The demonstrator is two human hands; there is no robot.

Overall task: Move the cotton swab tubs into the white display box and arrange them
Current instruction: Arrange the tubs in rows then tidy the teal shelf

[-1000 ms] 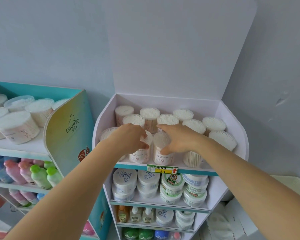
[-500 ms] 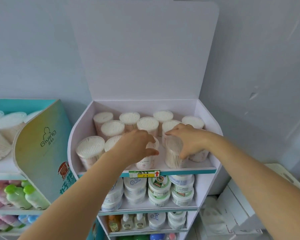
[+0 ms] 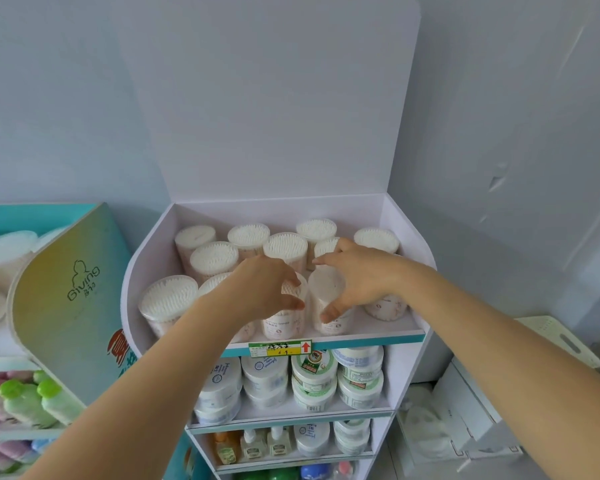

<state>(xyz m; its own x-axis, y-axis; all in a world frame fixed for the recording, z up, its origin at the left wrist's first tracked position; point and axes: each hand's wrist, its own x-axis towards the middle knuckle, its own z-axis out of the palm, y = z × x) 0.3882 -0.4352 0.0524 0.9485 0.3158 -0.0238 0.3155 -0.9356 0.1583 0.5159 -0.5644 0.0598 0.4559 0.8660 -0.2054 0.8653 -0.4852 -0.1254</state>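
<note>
The white display box (image 3: 146, 258) stands with its lid flap up and holds several clear cotton swab tubs, among them a front-left tub (image 3: 168, 299) and a back row (image 3: 248, 235). My left hand (image 3: 267, 289) curls over the top of a front-centre tub (image 3: 284, 322). My right hand (image 3: 361, 282) spans the neighbouring front tub (image 3: 326, 289), thumb low on its side and fingers over its far rim. The two held tubs stand upright and side by side near the box's front edge. Another tub (image 3: 385, 306) sits partly hidden behind my right wrist.
A teal display stand (image 3: 66, 289) on the left carries more swab tubs (image 3: 4, 251) and coloured bottles (image 3: 25, 400). Below the box are a price label (image 3: 279, 348) and shelves of cream jars (image 3: 312, 375). White cartons (image 3: 465, 410) stand at the lower right, against the wall.
The view has swung right and dropped a little, so the box sits more central. Both hands stay on the two front tubs, which now stand further right along the front edge.
</note>
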